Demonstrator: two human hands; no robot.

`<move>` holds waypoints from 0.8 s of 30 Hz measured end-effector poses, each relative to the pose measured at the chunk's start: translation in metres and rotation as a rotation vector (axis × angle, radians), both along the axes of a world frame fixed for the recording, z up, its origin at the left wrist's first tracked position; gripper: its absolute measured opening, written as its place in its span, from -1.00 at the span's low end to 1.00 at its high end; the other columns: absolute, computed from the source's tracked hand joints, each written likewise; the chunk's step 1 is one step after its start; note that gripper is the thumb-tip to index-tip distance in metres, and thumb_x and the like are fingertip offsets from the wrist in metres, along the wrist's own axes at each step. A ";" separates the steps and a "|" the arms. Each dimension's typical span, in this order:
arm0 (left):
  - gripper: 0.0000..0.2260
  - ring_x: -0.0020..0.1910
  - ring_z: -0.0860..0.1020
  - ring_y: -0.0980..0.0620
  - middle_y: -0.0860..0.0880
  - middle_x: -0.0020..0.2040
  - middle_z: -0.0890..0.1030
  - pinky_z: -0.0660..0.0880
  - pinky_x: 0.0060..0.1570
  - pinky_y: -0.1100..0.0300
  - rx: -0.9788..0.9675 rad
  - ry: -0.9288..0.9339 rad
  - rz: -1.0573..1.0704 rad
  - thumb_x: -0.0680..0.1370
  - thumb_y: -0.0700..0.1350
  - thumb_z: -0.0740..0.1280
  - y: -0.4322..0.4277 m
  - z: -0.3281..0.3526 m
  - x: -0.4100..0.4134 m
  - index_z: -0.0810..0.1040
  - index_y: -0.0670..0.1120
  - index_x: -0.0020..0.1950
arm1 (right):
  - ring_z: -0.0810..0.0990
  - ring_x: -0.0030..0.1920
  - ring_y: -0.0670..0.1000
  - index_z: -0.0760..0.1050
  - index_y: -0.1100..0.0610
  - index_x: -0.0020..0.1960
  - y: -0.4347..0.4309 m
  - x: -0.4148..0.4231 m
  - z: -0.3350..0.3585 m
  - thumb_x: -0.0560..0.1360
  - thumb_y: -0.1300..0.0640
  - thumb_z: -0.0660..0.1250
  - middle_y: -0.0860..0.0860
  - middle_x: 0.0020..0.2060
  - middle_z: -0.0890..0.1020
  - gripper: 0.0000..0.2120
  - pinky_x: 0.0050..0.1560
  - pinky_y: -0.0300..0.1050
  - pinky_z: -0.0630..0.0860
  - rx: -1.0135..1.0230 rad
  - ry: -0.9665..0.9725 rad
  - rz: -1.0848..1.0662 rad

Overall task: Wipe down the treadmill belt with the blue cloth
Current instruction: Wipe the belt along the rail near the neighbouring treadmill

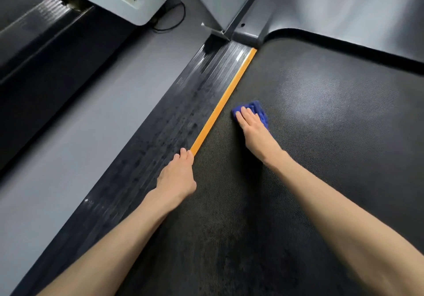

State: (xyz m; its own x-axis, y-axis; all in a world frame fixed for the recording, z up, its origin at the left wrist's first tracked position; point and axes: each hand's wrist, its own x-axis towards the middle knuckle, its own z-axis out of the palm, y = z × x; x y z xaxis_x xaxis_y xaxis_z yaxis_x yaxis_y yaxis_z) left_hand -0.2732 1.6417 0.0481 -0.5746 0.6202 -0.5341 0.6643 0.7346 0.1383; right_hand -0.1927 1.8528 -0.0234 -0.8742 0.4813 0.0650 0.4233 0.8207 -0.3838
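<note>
The dark treadmill belt (309, 116) filled most of the view, a matte black rubber sheet covered in a fine, regular dimpled weave that caught a soft grey sheen towards the far end. On it, near its left edge, lay the bunched blue cloth (258, 109), a soft fabric wad creased into folds. The right hand (251, 123) lay on top of the cloth, its fingers straight and close together, pressing the cloth flat against the belt; blue showed ahead of the fingertips and along the hand's right side.

The left hand (177, 174) rested palm down at the belt's left edge, its fingers side by side, with the tips at the near end of a narrow orange strip (224, 102). It held nothing. That strip ran straight along the seam between the belt and a glossy black ribbed side rail (183, 102), whose lengthwise grooves were speckled with dull spots.

At the belt's far end a smooth grey moulded motor cover (355, 8) curved across, edged in black, and a grey metal upright (218, 1) rose from the rail's end. Left of the rail lay a plain grey floor (91, 112), smooth and matte, with a thin black cable (176, 17) looped on it, and beyond it stood a second dark treadmill (34, 43).
</note>
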 end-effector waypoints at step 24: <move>-0.35 0.37 0.32 -0.16 -0.09 0.54 -0.01 0.40 0.23 0.05 0.011 -0.003 0.009 0.51 -0.29 0.27 0.001 -0.001 -0.001 0.01 -0.09 0.51 | 0.43 0.30 0.20 0.51 0.24 0.16 -0.016 -0.007 -0.007 0.37 0.46 0.13 0.21 0.20 0.54 -0.58 0.29 0.02 0.32 -0.021 0.138 -0.298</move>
State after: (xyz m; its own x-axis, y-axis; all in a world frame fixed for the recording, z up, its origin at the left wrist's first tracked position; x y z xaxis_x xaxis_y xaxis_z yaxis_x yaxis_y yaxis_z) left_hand -0.2744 1.6431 0.0466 -0.5786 0.6208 -0.5289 0.6574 0.7388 0.1480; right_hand -0.1996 1.8372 -0.0309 -0.6780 0.7174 0.1604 0.5868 0.6596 -0.4697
